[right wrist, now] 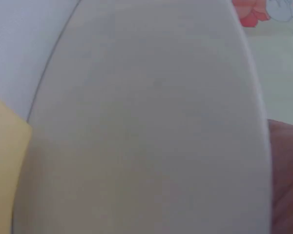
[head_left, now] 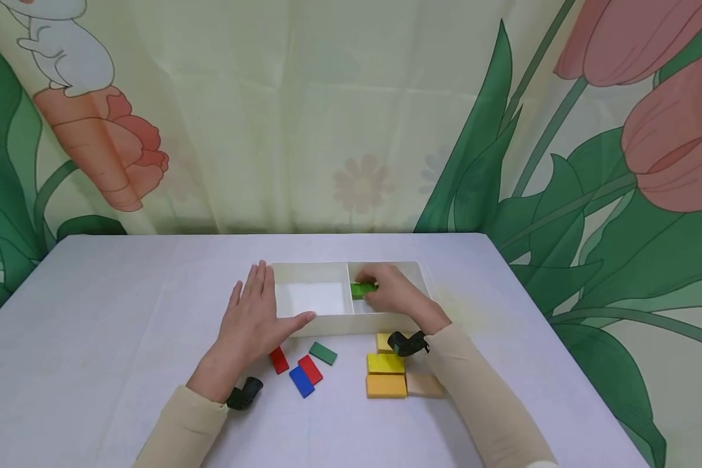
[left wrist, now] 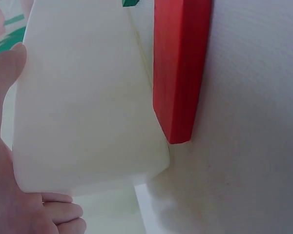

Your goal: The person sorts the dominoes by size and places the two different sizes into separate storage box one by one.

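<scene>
A right hand [head_left: 394, 290] is covering one end of a green block [head_left: 360, 290], its narrow grip pinching it in the right compartment [head_left: 360, 307] of a white box [head_left: 345, 325] near the far edge of the desk [head_left: 111, 325]. The left hand [head_left: 247, 325], thumb spread wide, is touching the box's left end. A sleeve [head_left: 474, 383] is partly hiding a tan block [head_left: 422, 385].

Tabletop [head_left: 123, 325], before a curtain [head_left: 240, 130]: one two-compartment tray [head_left: 339, 325], toward the back; left grip [head_left: 242, 331] at its left end; right grip [head_left: 394, 292] and at least one block [head_left: 361, 290] in the right compartment [head_left: 412, 273]; loose blocks [head_left: 310, 370] before the left half, adjoining blocks [head_left: 386, 363] before the right.
</scene>
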Demonstrator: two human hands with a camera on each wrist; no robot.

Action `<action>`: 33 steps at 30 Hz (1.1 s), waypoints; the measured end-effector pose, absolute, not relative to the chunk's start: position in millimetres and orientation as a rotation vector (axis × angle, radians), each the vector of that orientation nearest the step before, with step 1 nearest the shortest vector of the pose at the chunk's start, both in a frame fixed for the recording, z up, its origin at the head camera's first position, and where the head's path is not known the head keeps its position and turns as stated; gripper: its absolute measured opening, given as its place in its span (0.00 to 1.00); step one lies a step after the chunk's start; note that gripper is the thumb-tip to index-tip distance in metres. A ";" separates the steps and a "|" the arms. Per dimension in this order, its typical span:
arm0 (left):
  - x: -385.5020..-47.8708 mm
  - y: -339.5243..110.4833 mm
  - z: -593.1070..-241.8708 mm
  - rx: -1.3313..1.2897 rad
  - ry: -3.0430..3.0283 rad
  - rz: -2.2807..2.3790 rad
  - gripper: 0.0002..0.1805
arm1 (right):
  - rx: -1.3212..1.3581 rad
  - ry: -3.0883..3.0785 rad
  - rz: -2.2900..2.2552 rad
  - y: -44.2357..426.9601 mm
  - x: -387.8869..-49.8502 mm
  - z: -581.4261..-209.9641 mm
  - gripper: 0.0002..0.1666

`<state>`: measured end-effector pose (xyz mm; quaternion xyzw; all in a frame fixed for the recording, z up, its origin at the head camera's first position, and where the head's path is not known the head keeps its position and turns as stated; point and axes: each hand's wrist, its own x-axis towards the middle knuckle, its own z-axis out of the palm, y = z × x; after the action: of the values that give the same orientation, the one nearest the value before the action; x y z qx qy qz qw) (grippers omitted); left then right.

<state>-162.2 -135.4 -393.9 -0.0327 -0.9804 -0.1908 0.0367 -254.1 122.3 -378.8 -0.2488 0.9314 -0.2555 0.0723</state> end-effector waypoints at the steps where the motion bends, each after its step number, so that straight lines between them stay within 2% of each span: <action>1: -161.9 -135.2 -395.0 -0.100 -3.010 -0.585 0.66 | -0.731 2.787 -0.778 124.5 -253.6 -378.5 0.18; 10: -160.7 -134.4 -396.6 -0.097 -3.011 -0.591 0.66 | -0.717 2.792 -0.894 148.4 -239.6 -363.9 0.20; 33: -162.9 -136.5 -396.9 -0.113 -2.997 -0.585 0.66 | -0.815 2.940 -1.164 206.2 -172.7 -347.5 0.17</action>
<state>-162.9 -136.5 -396.9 -0.0370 -0.9799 -0.1913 0.0429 -172.7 206.2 -347.5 -0.2491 0.8986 -0.3559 -0.0620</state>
